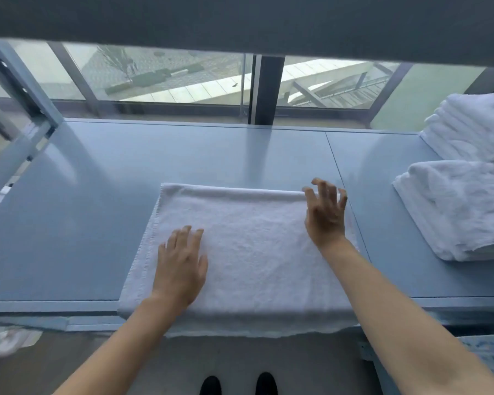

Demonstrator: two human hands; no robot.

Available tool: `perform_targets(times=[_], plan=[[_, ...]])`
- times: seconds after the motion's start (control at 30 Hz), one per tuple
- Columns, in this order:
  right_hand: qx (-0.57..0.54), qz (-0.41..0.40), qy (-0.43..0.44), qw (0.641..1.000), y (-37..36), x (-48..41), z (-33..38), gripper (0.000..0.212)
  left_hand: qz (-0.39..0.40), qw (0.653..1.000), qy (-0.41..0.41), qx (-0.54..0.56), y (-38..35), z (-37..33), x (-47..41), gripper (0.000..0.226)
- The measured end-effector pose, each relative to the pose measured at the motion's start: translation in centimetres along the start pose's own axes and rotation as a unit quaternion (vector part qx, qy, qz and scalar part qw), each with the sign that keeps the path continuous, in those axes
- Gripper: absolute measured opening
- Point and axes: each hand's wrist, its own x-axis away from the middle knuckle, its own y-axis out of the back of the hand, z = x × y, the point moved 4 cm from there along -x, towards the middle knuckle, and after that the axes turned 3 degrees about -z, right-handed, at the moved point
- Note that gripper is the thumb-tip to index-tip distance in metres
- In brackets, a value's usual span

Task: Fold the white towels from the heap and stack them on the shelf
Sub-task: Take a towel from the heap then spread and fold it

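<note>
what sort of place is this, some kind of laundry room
Likely a linen or laundry room, high up in a building: stacks of folded white towels sit on a blue shelf, another towel lies spread on it, and a window overlooks rooftops below.

white towel (248, 252) flat on shelf (83, 209), folded stacks (454, 206) right

The blue shelf (97, 209) bears a spread white towel (254, 252) overhanging its front edge; right of that towel sit a near stack (462, 212) and a far stack (474, 124).
</note>
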Motion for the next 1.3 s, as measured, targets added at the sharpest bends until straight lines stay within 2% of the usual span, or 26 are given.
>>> perform_targets(times=[0.07,0.13,0.27,0.43,0.6,0.67,0.9,1.1,1.2,1.3], plan=[[-0.085,0.007,0.011,0.996,1.2,2.7,2.2,0.05,0.007,1.0,0.003,-0.006,-1.0,0.5,2.4,0.059],[-0.141,0.073,-0.018,0.987,1.1,6.5,4.0,0.047,0.005,1.0,0.012,-0.003,-1.3,1.1,3.5,0.062],[-0.127,0.178,-0.043,0.975,-0.1,10.9,4.3,0.061,-0.001,0.999,0.045,-0.003,-0.6,2.2,3.8,0.064],[-0.106,0.185,-0.056,0.975,0.1,10.7,4.3,0.068,-0.006,0.991,0.136,0.012,0.3,4.9,4.4,0.068],[-0.095,0.209,-0.063,0.971,-0.2,9.4,3.6,0.068,0.001,0.992,0.127,0.02,-0.2,4.6,3.7,0.063],[-0.091,0.215,-0.064,0.97,-0.6,8.2,3.1,0.069,0.009,0.991,0.129,0.023,-0.7,4.3,2.1,0.056],[-0.132,0.277,-0.061,0.95,-3.3,1.4,0.7,0.075,0.03,0.988,0.146,0.029,-1.8,3.4,-4.7,0.057],[-0.188,0.207,-0.04,0.959,0.4,5.4,0.7,0.059,0.034,0.986,0.162,0.022,-1.6,3.8,-6.1,0.056],[-0.187,0.198,-0.022,0.962,3.6,10.9,0.6,0.059,-0.014,0.997,0.078,0.009,0.3,2.4,-3.7,0.051],[-0.146,0.238,-0.034,0.96,4.1,15.4,-1.2,0.062,0.05,0.998,-0.004,0.049,0.5,0.4,2.0,0.062]])
